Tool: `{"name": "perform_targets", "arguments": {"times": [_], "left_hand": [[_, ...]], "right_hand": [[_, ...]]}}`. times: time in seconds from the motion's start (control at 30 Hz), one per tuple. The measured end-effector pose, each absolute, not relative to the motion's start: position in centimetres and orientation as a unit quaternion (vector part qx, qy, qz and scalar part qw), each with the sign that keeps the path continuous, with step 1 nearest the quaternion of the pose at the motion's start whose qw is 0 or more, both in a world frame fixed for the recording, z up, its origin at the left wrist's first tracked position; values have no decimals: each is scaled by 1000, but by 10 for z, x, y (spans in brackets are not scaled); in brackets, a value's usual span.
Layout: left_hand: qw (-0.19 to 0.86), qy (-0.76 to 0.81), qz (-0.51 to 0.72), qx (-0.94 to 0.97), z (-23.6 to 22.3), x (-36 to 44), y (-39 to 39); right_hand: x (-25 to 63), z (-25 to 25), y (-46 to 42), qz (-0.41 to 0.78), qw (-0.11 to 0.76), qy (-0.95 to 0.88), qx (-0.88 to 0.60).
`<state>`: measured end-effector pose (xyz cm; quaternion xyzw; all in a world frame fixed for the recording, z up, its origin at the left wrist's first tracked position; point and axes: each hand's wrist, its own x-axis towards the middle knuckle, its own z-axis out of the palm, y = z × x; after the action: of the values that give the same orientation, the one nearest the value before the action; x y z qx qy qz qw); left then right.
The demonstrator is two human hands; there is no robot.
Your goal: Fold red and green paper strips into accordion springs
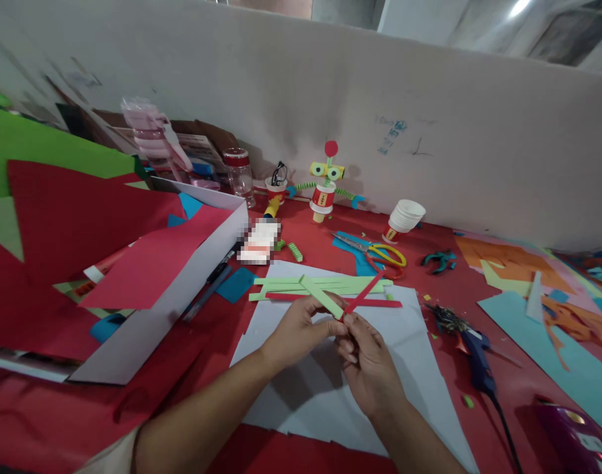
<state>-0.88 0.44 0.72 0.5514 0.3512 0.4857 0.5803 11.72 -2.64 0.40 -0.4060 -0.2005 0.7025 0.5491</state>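
Above a white sheet [311,401], my left hand [301,326] is closed, pinching a light green paper strip [319,296] that slants up to the left. My right hand [370,359] is closed on a red paper strip [366,293], which slants up to the right. The two strips meet at the fingertips in a V, and the fingers hide just how they join there. Just beyond the hands, several light green strips [276,285] and a loose red strip [387,303] lie across the sheet's far edge.
A glue gun [479,362] with its cord lies at right, near pliers [437,262] and scissors [375,250]. A paper-cup figure [323,197] and stacked cups [404,220] stand along the wall. A box [167,316] of coloured paper fills the left; turquoise paper [543,336] lies far right.
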Motion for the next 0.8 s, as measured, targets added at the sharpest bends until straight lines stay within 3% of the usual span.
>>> {"name": "perform_targets", "arguments": {"times": [0.2, 0.43, 0.8], "left_hand": [[594, 316, 496, 549, 6, -7, 4], [689, 336, 467, 440, 9, -2, -1], [676, 358, 510, 393, 13, -3, 2]], "right_hand": [[115, 2, -27, 672, 554, -230, -434], [120, 1, -23, 580, 568, -308, -496], [122, 3, -20, 553, 516, -401, -516]]}}
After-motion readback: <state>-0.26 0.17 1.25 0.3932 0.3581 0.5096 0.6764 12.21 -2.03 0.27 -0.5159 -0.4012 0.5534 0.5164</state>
